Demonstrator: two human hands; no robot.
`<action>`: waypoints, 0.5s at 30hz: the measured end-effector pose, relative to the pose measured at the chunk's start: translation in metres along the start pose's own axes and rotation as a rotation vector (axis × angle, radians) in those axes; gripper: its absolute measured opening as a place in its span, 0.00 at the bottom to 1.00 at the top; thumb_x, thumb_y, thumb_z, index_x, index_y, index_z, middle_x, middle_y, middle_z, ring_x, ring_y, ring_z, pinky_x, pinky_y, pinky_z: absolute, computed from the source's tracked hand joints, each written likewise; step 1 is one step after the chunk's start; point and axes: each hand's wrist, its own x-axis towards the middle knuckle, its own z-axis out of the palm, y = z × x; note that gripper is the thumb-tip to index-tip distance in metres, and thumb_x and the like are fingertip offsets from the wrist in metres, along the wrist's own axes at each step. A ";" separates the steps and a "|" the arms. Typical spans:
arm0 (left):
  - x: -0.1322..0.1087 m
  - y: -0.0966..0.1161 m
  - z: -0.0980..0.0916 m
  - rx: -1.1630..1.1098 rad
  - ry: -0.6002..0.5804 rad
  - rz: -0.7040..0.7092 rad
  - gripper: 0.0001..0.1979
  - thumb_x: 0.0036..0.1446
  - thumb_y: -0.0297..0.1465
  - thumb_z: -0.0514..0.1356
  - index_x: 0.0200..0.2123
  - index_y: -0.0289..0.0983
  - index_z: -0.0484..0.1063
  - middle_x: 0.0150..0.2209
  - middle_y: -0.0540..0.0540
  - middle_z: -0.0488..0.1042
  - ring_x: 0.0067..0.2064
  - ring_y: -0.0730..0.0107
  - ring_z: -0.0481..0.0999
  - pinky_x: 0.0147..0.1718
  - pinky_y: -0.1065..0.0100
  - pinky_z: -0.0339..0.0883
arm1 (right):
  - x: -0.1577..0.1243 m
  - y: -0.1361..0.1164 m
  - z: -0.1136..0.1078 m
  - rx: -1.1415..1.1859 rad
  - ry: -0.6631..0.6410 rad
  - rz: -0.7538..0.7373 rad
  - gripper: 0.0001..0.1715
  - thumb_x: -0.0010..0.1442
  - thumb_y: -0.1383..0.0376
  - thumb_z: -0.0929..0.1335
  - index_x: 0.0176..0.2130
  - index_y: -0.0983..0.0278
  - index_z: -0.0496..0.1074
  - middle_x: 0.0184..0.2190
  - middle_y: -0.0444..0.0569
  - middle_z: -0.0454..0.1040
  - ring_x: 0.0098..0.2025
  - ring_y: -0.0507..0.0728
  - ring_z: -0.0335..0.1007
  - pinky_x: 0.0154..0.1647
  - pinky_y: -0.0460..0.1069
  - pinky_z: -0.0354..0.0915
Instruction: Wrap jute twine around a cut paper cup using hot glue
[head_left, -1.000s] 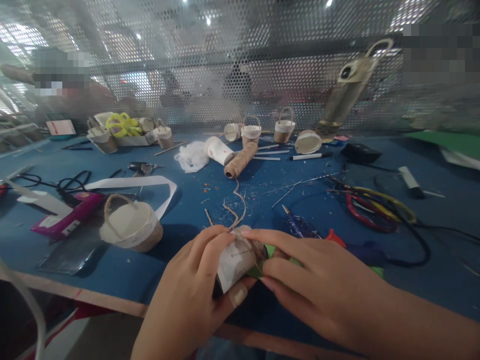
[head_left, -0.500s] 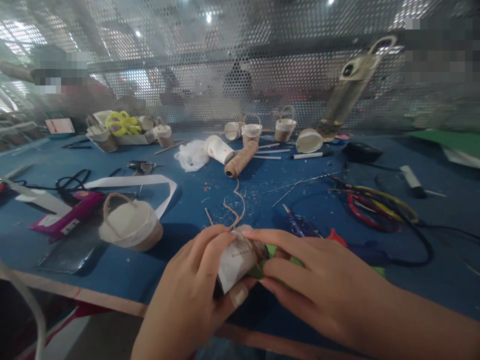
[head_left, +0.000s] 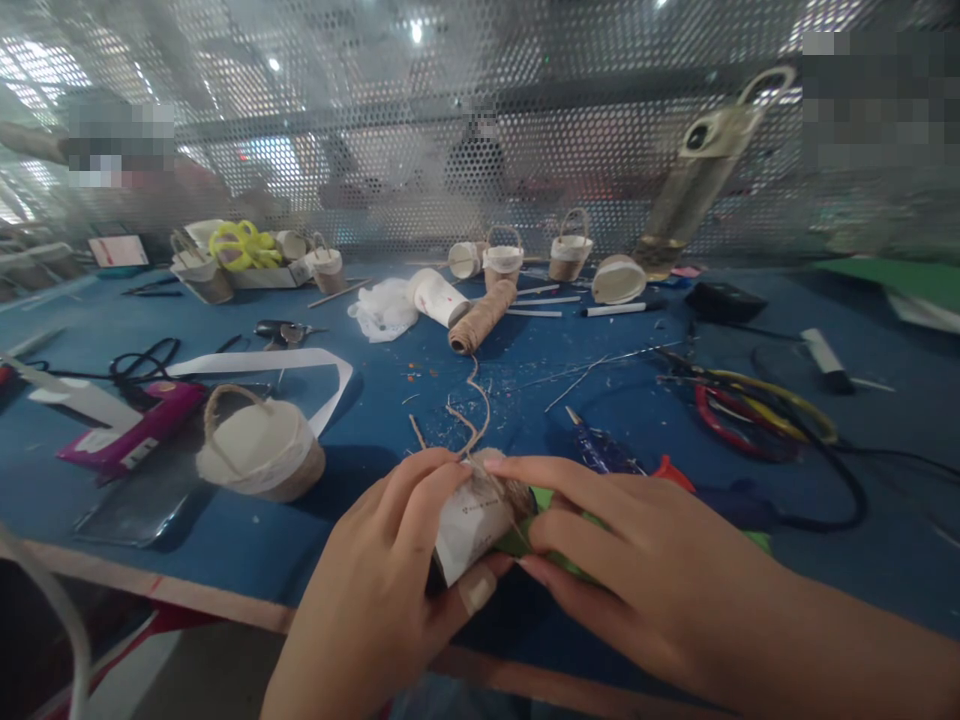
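My left hand point(head_left: 382, 570) is wrapped around a white paper cup point(head_left: 472, 525) with small print, lying on its side above the table's front edge. Brown twine point(head_left: 517, 492) is wound over the cup's right end. My right hand point(head_left: 622, 540) presses its index fingertip on the twine at the top, its other fingers curled in by the cup's right end. From there a loose strand point(head_left: 484, 395) runs back to a twine roll point(head_left: 484, 318). Something green point(head_left: 544, 500) shows behind the right fingers. A twine-handled cup basket point(head_left: 259, 455) stands left of my left hand.
A purple glue gun point(head_left: 139, 425) lies at the left beside a white paper strip point(head_left: 262, 362). Several small baskets line the back by a metal mesh screen point(head_left: 390, 150). A tall bottle point(head_left: 694, 190) leans there. Scissors point(head_left: 750, 415) and a blue glue gun point(head_left: 600, 445) are at the right.
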 end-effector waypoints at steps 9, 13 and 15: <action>0.002 0.000 0.000 0.019 0.004 -0.007 0.21 0.71 0.42 0.57 0.60 0.37 0.62 0.56 0.36 0.76 0.54 0.53 0.81 0.49 0.56 0.80 | 0.000 0.003 0.000 0.029 -0.062 0.006 0.17 0.74 0.67 0.59 0.41 0.61 0.76 0.60 0.55 0.77 0.40 0.60 0.83 0.30 0.57 0.79; 0.003 0.000 0.001 0.019 -0.003 -0.004 0.21 0.72 0.43 0.57 0.60 0.36 0.62 0.56 0.35 0.76 0.54 0.52 0.81 0.48 0.55 0.81 | 0.000 0.003 -0.001 0.026 -0.075 -0.005 0.17 0.72 0.68 0.60 0.37 0.61 0.75 0.61 0.58 0.76 0.37 0.59 0.82 0.27 0.55 0.78; 0.002 0.000 0.001 0.020 -0.008 -0.009 0.22 0.71 0.42 0.57 0.60 0.36 0.62 0.57 0.35 0.76 0.54 0.51 0.81 0.48 0.54 0.81 | -0.001 0.003 -0.001 0.018 -0.081 -0.012 0.16 0.71 0.69 0.60 0.36 0.61 0.75 0.61 0.58 0.75 0.37 0.59 0.82 0.26 0.54 0.77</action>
